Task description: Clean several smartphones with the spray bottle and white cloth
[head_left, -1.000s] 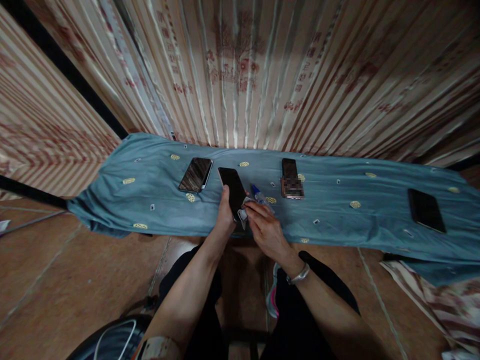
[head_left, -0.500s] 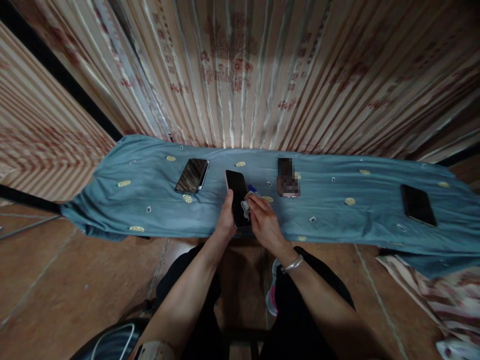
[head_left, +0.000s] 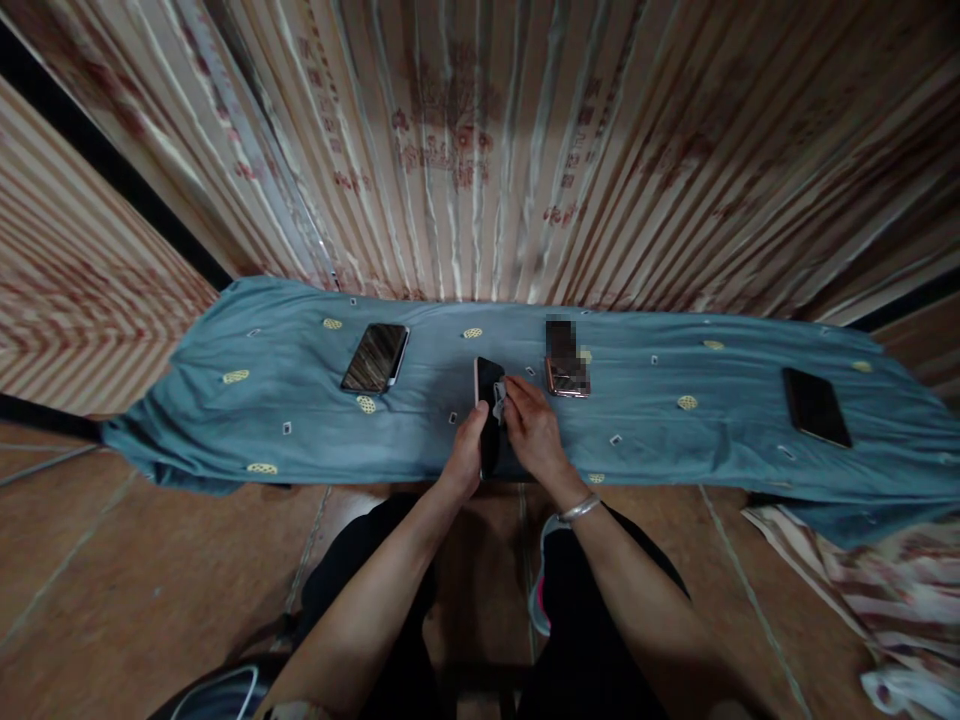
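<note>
My left hand (head_left: pixel 466 452) grips a smartphone (head_left: pixel 490 437) along its left side, the thumb at its edge. The phone is tilted above the cloth-covered surface, dark screen facing up and to the right. In my right hand (head_left: pixel 534 428) a small greyish cloth (head_left: pixel 499 401) is pinched between the fingers, against the screen. Some of the phone is hidden behind the fingers. Another smartphone (head_left: pixel 376 357) lies to the left of my hands. Just beyond my right hand lies a phone (head_left: pixel 568 375), partly pixelated.
A teal sheet (head_left: pixel 420 440) with yellow patterns covers the long narrow surface. Far right on it rests a dark phone (head_left: pixel 817 407). Striped curtains (head_left: pixel 480 240) hang right behind, with dark bars at both sides. Brown tiled floor (head_left: pixel 97 570) lies below.
The held phone has turned and tilted to the right, with both hands still on it. The cloth is now higher on the screen. The whole view has shifted slightly.
</note>
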### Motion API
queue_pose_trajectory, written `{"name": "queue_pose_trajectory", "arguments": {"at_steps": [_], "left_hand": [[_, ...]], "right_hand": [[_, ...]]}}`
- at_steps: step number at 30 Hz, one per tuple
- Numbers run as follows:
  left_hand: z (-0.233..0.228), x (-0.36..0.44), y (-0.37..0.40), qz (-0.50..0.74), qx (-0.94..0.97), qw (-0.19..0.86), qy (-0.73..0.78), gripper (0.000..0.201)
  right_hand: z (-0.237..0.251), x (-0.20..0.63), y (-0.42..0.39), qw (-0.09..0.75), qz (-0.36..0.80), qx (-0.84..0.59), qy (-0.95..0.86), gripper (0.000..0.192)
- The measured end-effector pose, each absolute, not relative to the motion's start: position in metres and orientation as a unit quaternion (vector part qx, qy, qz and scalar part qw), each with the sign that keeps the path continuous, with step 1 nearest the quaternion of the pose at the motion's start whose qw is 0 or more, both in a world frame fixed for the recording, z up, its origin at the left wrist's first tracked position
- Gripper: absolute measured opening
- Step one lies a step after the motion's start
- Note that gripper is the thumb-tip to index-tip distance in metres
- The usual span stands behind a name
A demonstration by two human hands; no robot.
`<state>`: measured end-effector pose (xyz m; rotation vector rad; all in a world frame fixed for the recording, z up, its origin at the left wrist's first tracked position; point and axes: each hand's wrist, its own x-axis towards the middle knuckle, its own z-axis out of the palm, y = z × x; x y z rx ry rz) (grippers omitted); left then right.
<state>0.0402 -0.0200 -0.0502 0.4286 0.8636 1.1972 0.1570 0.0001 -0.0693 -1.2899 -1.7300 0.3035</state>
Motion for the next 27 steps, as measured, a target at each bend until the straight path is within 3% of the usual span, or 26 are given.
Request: {"name": "queue_pose_trajectory", "arguments": {"at_steps": [12, 21, 27], "left_hand": [[-0.044, 0.035, -0.026, 0.529, 0.475, 0.559, 0.426, 0.048], [-0.061, 0.026, -0.023, 0.405, 0.667, 0.398, 0.483, 0.072], [-0.06, 0.025, -0.016, 0.39, 0.663, 0.357, 0.53, 0.114]], "right_hand": [[-0.038, 0.166, 0.005, 0.585, 0.434, -0.477, -0.491, 0.047], [-0.043, 0.175, 0.004, 0.583, 0.453, -0.507, -0.444, 0.04], [-0.045, 0.176, 0.004, 0.6, 0.452, -0.522, -0.404, 0.04]]}}
